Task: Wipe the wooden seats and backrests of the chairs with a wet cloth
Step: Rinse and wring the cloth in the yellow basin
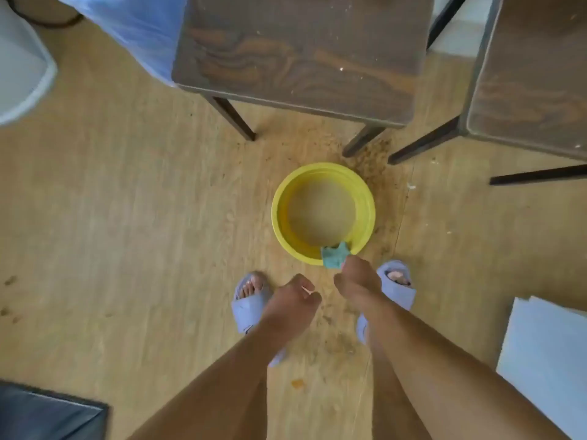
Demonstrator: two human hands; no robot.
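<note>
Two dark wooden chair seats stand ahead of me: one [301, 55] at top centre, speckled with pale crumbs, and a second [533, 81] at the top right. A yellow basin [282, 230] with water sits on the floor in front of them. My right hand [357, 285] is shut on a small green cloth [333, 257] that hangs over the basin's near rim. My left hand [292, 304] hovers beside it, fingers curled in, with nothing visible in it.
Dirt and damp marks spread over the wooden floor [127, 233] around the basin and the chair legs. A blue plastic sheet [127, 23] hangs at top left, a white object [22, 74] at far left, a dark box [47, 414] bottom left, a white panel [546, 360] at right.
</note>
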